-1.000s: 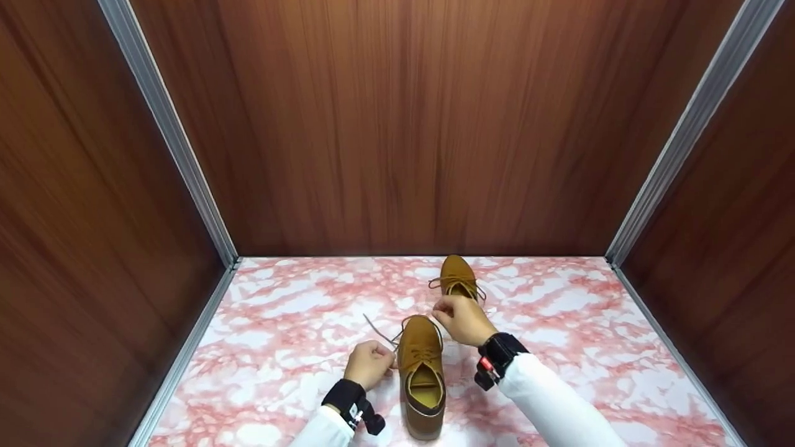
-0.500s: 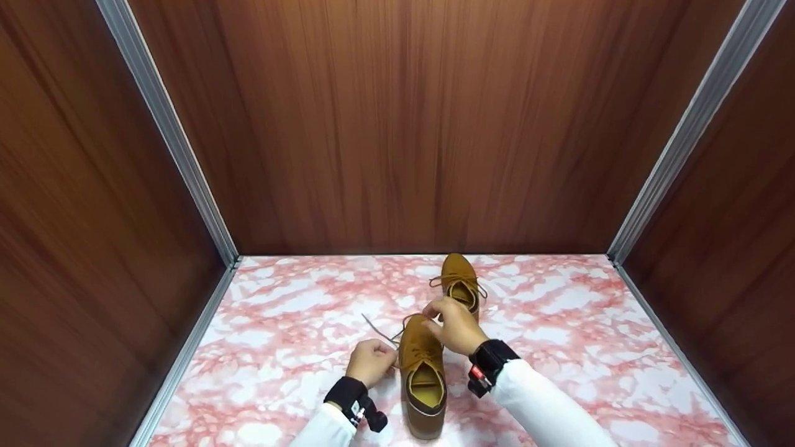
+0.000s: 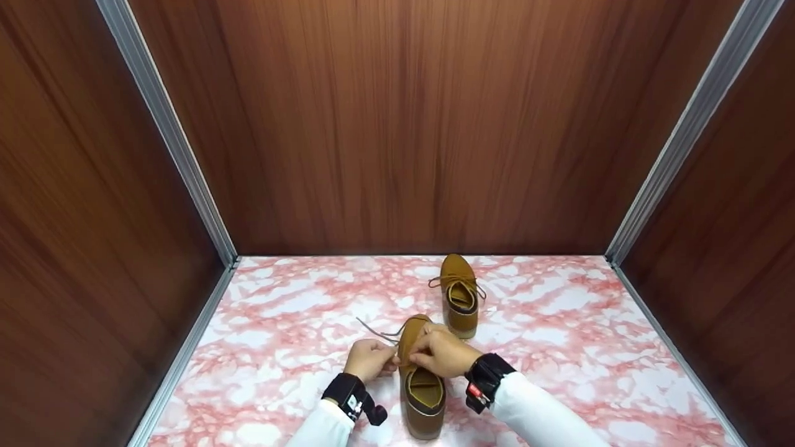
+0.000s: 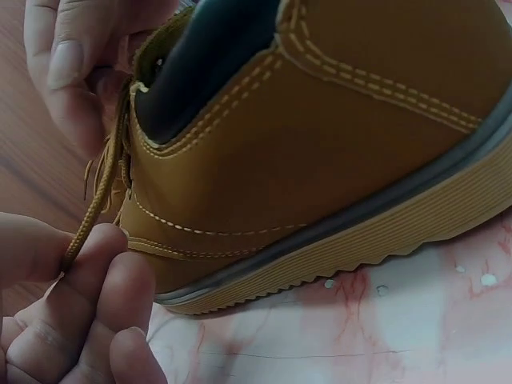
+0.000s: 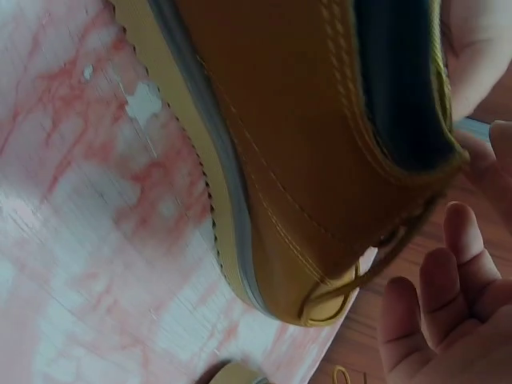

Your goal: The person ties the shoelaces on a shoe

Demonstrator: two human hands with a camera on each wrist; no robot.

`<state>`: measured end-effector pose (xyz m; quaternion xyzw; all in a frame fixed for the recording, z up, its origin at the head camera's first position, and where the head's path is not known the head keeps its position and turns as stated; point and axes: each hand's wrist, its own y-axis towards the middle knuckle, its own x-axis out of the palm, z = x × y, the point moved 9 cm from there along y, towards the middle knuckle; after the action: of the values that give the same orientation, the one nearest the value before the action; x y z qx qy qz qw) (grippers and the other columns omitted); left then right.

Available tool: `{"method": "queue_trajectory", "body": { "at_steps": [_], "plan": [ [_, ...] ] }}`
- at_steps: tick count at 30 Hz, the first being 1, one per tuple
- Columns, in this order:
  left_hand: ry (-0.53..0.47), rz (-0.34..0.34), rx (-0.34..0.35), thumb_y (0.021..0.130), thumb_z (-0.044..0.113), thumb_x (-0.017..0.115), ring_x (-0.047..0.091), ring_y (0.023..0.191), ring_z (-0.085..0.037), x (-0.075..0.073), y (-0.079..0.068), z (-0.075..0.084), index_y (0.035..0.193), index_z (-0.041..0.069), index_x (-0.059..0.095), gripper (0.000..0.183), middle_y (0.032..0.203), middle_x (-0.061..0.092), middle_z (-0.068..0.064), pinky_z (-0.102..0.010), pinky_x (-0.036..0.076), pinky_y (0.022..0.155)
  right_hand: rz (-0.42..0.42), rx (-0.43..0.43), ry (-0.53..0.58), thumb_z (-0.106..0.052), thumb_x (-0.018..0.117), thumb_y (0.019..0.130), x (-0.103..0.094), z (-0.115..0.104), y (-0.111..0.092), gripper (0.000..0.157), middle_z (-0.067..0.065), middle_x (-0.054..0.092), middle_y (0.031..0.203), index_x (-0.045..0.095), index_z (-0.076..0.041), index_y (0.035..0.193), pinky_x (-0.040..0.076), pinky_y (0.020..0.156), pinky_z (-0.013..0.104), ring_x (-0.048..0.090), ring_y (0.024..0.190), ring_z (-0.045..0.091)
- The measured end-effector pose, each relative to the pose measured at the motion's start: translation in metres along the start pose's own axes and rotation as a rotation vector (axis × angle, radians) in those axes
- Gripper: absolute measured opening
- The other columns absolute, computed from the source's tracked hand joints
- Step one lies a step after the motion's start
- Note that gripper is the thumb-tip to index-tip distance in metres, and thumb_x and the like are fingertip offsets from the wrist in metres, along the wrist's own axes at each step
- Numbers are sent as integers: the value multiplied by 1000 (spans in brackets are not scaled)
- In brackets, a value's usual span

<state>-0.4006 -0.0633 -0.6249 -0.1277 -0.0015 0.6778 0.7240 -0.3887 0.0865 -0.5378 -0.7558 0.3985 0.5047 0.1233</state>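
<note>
A tan lace-up shoe (image 3: pixel 423 422) stands upright, heel toward me. My left hand (image 3: pixel 367 360) is at its left side; in the left wrist view, the thumb and index finger of this hand (image 4: pixel 76 312) pinch a brown shoelace (image 4: pixel 98 192) that runs up to the eyelets. Over the lacing lies my right hand (image 3: pixel 444 352), hiding it in the head view. In the right wrist view, the fingers of the right hand (image 5: pixel 440 308) are bent and spread beside the lace (image 5: pixel 392 252), thumb apart from the index finger.
Beyond it, slightly right, a matching shoe (image 3: pixel 463 323) has its laces tied in a bow. A loose lace end (image 3: pixel 372 329) trails left of the nearer toe. Wooden panels (image 3: pixel 397 124) wall in the pink-and-white marbled surface (image 3: pixel 298 335).
My right hand has moved left and toward me, from beside the toe onto the lacing. The left hand has stayed almost in place; the loose lace end has shifted slightly left.
</note>
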Motion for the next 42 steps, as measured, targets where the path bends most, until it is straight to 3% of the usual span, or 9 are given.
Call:
{"method": "queue_trajectory", "body": {
  "at_steps": [10,15,23,30,38,42],
  "plan": [
    [-2,-17,-1,96,16,68,74,66,-12,2,3,2,91,-5,75,24,72,77,-3,-33,65,67,-73,157,92,-33,79,92,13,14,-3,22,-10,52,88,72,-18,76,40,81,24,45,88,4],
    [-9,-39,-13,97,18,66,75,66,-11,4,4,1,89,-4,75,24,74,78,-4,-31,64,65,-91,189,89,-37,83,87,15,16,-4,24,-11,53,88,70,-20,74,41,85,25,46,90,4],
    [-21,-50,-23,96,22,67,69,59,-9,7,4,1,84,0,72,25,66,72,1,-36,65,67,-60,159,98,-34,85,84,14,16,-2,30,-9,53,83,67,-15,70,40,79,24,45,84,5],
    [17,-30,-22,95,23,68,69,56,-9,5,4,0,85,-3,73,29,61,69,4,-34,64,61,-11,200,175,-29,81,89,11,23,-4,26,-5,56,86,64,-14,77,43,73,21,49,81,5],
    [87,-5,-8,96,24,66,70,59,-9,-7,14,-2,95,-9,72,33,65,72,1,-27,58,55,36,252,222,-27,79,92,8,31,-8,26,-9,54,82,63,-14,77,43,69,21,50,77,3],
    [131,45,16,95,22,68,67,58,-9,-17,23,-1,91,-4,71,26,65,69,3,-24,54,52,46,274,240,-28,77,93,9,33,-10,26,-11,53,80,63,-14,77,43,69,21,51,76,3]
  ]
}}
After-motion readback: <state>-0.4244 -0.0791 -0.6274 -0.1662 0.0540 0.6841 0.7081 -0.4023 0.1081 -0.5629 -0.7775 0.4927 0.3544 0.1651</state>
